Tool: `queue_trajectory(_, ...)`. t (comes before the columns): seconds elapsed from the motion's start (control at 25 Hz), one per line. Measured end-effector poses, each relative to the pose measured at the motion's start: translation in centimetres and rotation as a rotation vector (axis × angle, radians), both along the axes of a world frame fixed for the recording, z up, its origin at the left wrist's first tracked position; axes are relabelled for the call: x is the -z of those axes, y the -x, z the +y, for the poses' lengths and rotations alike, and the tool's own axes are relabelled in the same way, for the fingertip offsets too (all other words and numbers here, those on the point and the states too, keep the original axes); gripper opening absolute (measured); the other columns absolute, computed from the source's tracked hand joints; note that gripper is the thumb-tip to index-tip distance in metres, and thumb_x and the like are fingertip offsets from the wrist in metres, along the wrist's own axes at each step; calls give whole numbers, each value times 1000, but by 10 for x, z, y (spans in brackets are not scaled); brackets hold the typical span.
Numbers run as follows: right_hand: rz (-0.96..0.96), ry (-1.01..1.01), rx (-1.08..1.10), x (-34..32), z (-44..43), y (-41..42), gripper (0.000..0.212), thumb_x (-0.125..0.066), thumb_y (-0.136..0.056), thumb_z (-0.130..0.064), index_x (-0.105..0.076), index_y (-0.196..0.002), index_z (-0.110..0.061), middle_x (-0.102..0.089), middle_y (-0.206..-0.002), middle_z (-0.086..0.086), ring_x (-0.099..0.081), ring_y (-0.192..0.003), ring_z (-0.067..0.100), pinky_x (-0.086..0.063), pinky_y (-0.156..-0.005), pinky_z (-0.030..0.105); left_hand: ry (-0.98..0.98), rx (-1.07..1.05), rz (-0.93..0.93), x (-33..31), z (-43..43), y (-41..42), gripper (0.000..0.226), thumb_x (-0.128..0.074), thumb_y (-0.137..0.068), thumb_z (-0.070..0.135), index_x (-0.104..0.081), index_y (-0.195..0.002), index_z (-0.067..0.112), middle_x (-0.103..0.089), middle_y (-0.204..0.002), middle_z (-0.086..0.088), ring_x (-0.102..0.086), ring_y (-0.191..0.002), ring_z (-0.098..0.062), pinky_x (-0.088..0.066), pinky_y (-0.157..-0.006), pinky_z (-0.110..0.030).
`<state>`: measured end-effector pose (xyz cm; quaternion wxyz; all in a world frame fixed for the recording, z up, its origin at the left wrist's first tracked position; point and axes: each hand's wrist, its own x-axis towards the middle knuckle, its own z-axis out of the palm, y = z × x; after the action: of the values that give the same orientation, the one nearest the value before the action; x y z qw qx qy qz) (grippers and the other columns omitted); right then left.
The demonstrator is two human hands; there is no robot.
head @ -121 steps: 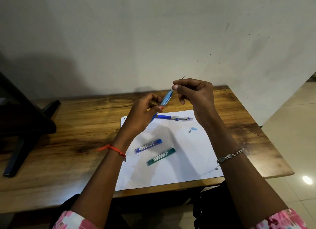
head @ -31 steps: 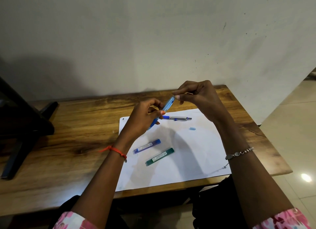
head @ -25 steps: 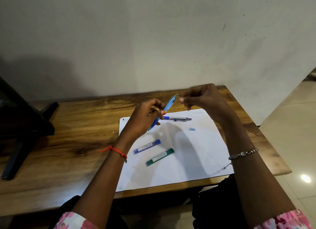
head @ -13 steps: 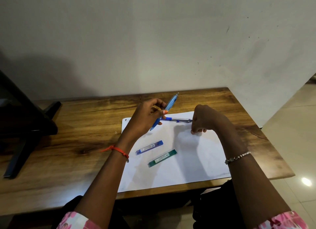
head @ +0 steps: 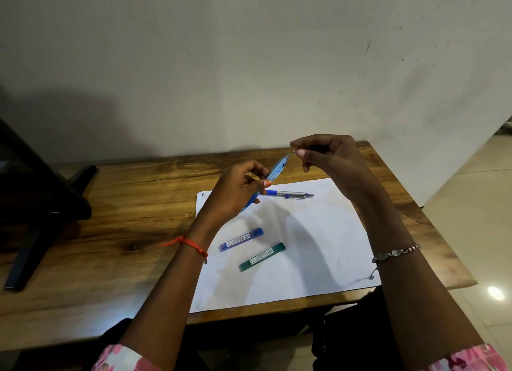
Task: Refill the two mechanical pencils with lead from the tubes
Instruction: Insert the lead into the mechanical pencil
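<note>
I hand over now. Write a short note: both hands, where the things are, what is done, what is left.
Left hand grips the light blue pencil, tilted, top end up. Right hand pinches a small piece at that top end. The silver pencil, blue tube and green tube lie on the paper.
Done: lead fed into this pencil earlier.
Left: cap it, refill the silver pencil.

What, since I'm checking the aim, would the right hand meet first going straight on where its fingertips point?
Probably the upper end of the light blue pencil, gripped by the left hand; the right hand looks nearly there, depth unclear.
</note>
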<state>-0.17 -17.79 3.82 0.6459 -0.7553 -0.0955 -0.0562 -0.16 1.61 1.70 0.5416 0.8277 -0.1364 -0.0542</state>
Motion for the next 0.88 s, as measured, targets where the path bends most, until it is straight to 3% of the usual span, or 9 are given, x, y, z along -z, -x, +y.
queue_trajectory(0.12, -6, 17, 12, -1, 0, 0, 19, -68, -78, 4, -70, -88, -12, -70, -68, -5, -57, -56, 13, -51, -61, 22, 6, 7, 4, 1, 0, 0, 11, -58, -86, 7, -56, -96, 9, -58, -93, -2, -61, -71, -9, -53, -54, -13)
queue_trajectory(0.32, -2, 72, 55, -2, 2, 1, 16, -69, -78, 3, -70, -88, -9, -68, -77, 7, -56, -59, 14, -50, -61, 23, 1, 18, 11, 2, 0, 0, 12, -59, -86, 7, -57, -98, 7, -59, -93, -3, -61, -71, -10, -55, -56, -17)
queue_trajectory(0.64, -59, 141, 41, 0, 6, 1, 22, -70, -78, -2, -70, -97, -12, -70, -81, -1, -59, -60, 3, -48, -57, 19, -1, 30, 7, 3, 0, 2, 9, -58, -86, 8, -55, -94, 11, -59, -91, -2, -61, -70, -10, -54, -54, -15)
queue_trajectory(0.88, -102, 75, -4, 3, 8, -2, 25, -68, -78, 4, -68, -102, -4, -68, -79, 6, -56, -62, 17, -49, -57, 25, 62, 13, 15, 3, -1, 2, 7, -57, -86, 6, -56, -91, 11, -58, -81, 5, -61, -69, -10, -55, -53, -17)
